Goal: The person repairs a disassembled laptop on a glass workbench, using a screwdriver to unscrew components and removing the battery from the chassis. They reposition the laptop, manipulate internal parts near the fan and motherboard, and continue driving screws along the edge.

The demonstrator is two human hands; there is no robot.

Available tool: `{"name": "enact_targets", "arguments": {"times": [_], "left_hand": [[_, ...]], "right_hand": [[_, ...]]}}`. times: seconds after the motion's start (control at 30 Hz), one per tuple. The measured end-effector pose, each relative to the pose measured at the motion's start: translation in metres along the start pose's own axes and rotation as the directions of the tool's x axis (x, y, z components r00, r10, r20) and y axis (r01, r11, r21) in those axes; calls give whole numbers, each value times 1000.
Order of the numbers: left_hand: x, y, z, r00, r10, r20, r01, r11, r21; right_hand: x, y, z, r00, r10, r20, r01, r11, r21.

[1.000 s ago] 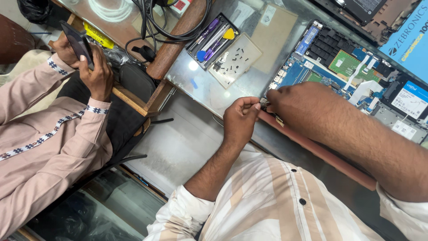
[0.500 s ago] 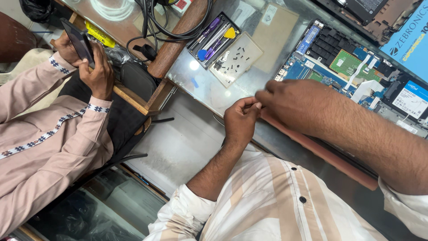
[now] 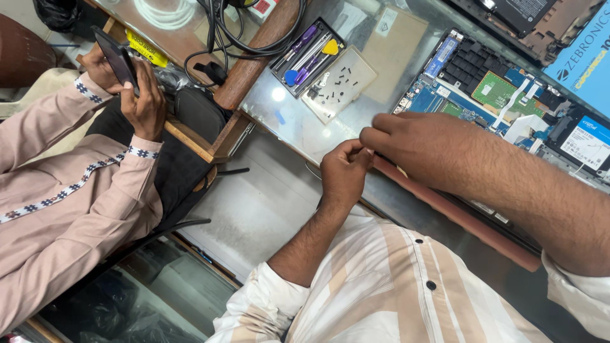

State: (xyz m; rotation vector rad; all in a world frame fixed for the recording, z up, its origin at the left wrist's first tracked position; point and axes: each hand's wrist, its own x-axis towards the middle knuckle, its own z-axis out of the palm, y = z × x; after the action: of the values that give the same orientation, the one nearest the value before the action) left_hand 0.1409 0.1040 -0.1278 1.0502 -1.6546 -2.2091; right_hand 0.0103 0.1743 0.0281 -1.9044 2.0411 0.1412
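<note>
My left hand (image 3: 343,174) is raised over the front edge of the glass counter (image 3: 286,121), fingers curled and pinched. My right hand (image 3: 419,143) reaches in from the right, and its fingertips meet the left hand's fingertips. Whatever may lie between the fingertips is too small or hidden to see. Just behind my right hand lies an opened laptop (image 3: 483,89) with its blue and green circuit boards bare. A clear square tray of small black screws (image 3: 340,82) sits to the left of the laptop, beyond my hands.
A black case of purple-handled tools (image 3: 305,47) lies beside the screw tray. Black cables (image 3: 235,32) coil on the wooden counter behind. A seated person in pink sleeves at left holds a dark phone (image 3: 117,57). A blue box (image 3: 584,51) stands at top right.
My right hand has drawn left, away from the laptop's edge, until its fingertips met my left hand's. The left hand has barely moved.
</note>
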Motion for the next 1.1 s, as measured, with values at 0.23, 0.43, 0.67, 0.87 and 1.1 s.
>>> {"name": "enact_targets", "arguments": {"times": [0.23,0.43,0.67,0.87,1.1], "left_hand": [[-2,2,1,1000,18,-20,-18,999,-32],[-5,4,0,999,40,-19,-39,999,13],[-8,6,1,999,28,-29,-27,999,22],[-8,7,1,1000,26,-13,-26,1000,-3],[-9,5,1,1000,15,-26,-14,999,31]], "right_hand": [[-3,-9,-10,998,21,52,-25,997,73],[-3,-9,-10,892,284,353,-290,956,-36],[-3,-10,-7,924,258,281,-259,965,-35],[-4,-13,-13,930,271,250,-279,960,-4],[-3,-14,-15,902,325,284,-347,938,27]]}}
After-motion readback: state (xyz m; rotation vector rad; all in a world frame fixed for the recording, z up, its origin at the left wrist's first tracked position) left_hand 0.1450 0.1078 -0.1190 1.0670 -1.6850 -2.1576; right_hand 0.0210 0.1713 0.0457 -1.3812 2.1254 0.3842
